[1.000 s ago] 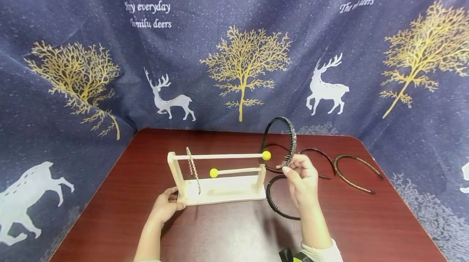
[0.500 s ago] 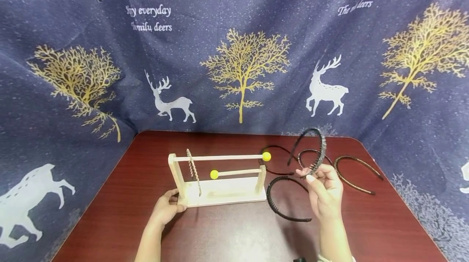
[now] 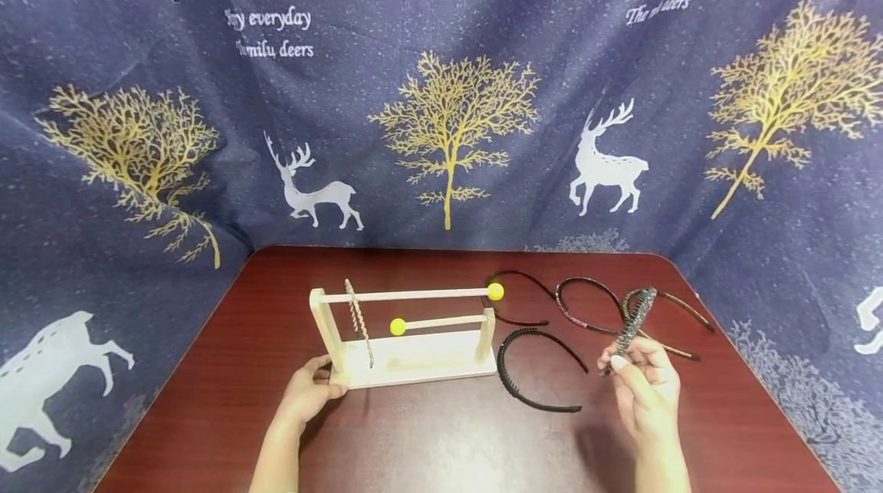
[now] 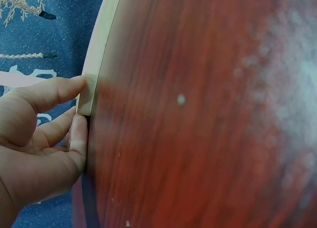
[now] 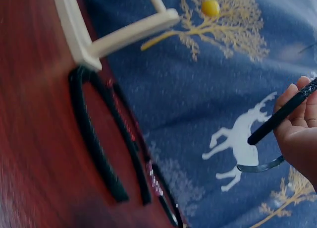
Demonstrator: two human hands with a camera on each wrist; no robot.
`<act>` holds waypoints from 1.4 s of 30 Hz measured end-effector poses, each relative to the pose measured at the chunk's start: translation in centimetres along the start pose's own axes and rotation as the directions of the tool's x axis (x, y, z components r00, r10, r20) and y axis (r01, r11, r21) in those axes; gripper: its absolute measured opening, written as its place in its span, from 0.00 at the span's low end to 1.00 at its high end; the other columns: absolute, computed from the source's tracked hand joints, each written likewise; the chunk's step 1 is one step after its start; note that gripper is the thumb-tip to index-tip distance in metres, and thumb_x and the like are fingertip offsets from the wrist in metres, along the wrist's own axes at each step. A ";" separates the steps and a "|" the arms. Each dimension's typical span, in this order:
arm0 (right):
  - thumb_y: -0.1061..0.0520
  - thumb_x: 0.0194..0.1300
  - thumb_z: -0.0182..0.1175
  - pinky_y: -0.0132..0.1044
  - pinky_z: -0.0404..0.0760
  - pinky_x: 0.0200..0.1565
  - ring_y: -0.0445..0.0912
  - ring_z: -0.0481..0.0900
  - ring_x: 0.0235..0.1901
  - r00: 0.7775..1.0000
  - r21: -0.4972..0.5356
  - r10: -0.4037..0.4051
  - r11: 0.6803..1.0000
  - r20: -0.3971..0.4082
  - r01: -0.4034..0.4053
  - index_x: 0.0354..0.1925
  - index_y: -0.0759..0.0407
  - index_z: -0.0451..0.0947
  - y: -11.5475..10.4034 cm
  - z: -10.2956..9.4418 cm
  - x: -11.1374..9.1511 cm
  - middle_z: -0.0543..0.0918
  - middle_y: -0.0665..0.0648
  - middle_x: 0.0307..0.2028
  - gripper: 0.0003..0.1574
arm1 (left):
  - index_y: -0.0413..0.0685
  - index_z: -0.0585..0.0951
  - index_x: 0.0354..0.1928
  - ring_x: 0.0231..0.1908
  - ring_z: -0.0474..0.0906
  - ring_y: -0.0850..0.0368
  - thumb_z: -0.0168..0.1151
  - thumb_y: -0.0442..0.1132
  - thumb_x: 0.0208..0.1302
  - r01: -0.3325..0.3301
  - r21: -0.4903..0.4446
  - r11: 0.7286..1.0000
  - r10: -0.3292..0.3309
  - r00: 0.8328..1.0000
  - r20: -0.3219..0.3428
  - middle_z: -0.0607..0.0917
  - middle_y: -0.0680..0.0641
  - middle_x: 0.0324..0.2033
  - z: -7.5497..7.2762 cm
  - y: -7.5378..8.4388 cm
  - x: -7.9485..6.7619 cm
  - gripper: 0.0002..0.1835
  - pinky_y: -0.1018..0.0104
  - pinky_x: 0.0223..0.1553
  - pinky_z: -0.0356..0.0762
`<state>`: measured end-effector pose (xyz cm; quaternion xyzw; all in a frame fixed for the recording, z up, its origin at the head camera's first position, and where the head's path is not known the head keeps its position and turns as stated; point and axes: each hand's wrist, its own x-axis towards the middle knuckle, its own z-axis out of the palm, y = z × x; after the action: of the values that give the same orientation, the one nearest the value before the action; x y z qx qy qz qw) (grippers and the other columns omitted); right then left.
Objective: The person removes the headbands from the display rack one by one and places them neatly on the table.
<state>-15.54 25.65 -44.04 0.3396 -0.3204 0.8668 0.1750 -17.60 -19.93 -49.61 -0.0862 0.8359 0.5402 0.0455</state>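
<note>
My left hand (image 3: 306, 393) pinches the left end of a pale wooden headband stand (image 3: 421, 363) between thumb and fingers, shown closely in the left wrist view. Two horizontal rods tipped with yellow balls (image 3: 495, 291) run from the stand's uprights. From the upper rod, near its left end, hangs a beige twisted headband (image 3: 359, 324). Over the table's right side, my right hand (image 3: 648, 393) holds a black, sparkly headband (image 3: 636, 318) by one side, between thumb and fingers. Its black ends (image 5: 272, 121) stick out past the hand in the right wrist view.
A black toothed headband (image 3: 545, 405) lies right of the stand. Behind it are a thin dark headband (image 3: 513, 272), another dark one with reddish sparkle (image 3: 574, 319) and a gold-brown one (image 3: 679, 353). A deer-patterned blue cloth (image 3: 448, 18) hangs behind the red-brown table (image 3: 414, 447).
My right hand has carried the sparkly headband rightward, away from the stand, and turned it so it appears nearly edge-on. My left hand stays at the stand's left end.
</note>
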 end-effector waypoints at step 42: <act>0.76 0.50 0.60 0.21 0.71 0.32 0.33 0.74 0.28 0.935 -0.947 0.192 0.068 -0.297 -0.315 0.35 0.71 0.78 -3.7 -5.4 -2.9 0.78 0.54 0.27 0.11 | 0.29 0.62 0.62 0.47 0.70 0.40 0.65 0.28 0.47 0.012 -0.024 1.000 -0.012 1.000 0.009 0.69 0.31 0.48 0.0 0.0 0.1 0.38 0.47 0.44 0.69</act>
<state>-14.15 31.72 -47.47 0.0360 -0.8567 0.4669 0.2163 -17.75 -19.88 -49.61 -0.0894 0.8284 0.5505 0.0515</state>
